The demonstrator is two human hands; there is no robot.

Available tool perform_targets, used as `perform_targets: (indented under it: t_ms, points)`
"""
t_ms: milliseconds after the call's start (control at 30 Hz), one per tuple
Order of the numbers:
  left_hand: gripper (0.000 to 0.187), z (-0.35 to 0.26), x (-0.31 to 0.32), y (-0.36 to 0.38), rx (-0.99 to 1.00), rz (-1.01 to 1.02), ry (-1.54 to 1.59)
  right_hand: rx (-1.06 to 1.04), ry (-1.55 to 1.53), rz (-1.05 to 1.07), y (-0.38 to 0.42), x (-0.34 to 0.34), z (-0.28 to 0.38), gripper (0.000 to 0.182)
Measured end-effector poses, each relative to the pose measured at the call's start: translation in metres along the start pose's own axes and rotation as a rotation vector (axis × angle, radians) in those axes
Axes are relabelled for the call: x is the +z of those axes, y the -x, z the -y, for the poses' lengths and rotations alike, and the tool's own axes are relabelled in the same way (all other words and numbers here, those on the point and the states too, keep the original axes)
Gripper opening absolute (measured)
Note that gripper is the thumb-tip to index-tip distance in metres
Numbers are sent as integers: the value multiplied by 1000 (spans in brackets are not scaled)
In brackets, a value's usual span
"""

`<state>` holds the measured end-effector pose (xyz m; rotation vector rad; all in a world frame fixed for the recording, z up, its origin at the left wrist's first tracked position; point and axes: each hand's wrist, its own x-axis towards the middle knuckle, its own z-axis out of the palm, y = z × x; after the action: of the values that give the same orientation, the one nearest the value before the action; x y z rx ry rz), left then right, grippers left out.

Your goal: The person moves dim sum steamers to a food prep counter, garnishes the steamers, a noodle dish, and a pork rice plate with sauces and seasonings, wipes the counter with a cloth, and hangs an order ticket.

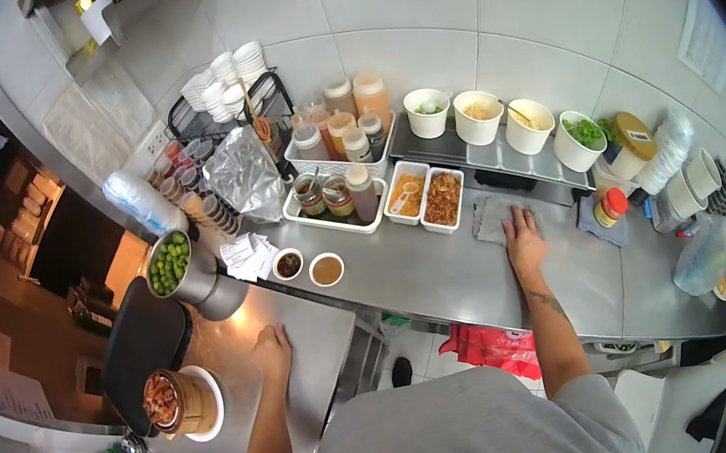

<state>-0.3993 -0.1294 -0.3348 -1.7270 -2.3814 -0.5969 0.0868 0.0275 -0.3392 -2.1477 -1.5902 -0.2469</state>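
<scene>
My right hand (pixel 526 243) lies flat with its fingers spread at the edge of a folded grey cloth (pixel 489 218) on the steel counter. My left hand (pixel 271 352) rests closed on the lower steel surface, its fingers curled under, with nothing visible in it. Left of it, a bamboo steamer (pixel 190 405) with reddish chopped food stands on a white plate (pixel 216 418). Two small sauce cups, one dark (pixel 287 264) and one brown (pixel 327 270), sit near the counter's edge beside white paper slips (pixel 248 256).
White tubs (pixel 479 124) with toppings line a raised shelf. Squeeze bottles (pixel 341 128), jars (pixel 338 197) and two topping trays (pixel 443 201) stand along the wall side. A metal pot of green limes (pixel 176 268) is at left, a red-lidded jar (pixel 610 208) at right.
</scene>
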Motion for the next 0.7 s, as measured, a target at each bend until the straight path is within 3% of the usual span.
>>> perform_targets:
  t_ms: [267, 367, 433, 533, 600, 700]
  points:
    - [32, -2, 9, -2, -15, -80, -152, -83, -527, -291, 3, 0, -19, 28]
    - [33, 6, 21, -3, -54, -97, -200, -23, -789, -235, 38, -3, -23, 24]
    - [34, 4, 22, -3, -76, -81, -219, 156, -918, 137, 80, -20, -15, 21]
    - [36, 4, 21, -3, -107, -12, -295, -58, -1053, 46, 127, -45, -3, 22]
    - [38, 11, 24, -1, -78, -22, -329, -31, -988, 353, 147, -62, -9, 26]
    - [41, 5, 27, -3, -91, -27, -367, -184, -996, 689, 180, -88, -11, 33]
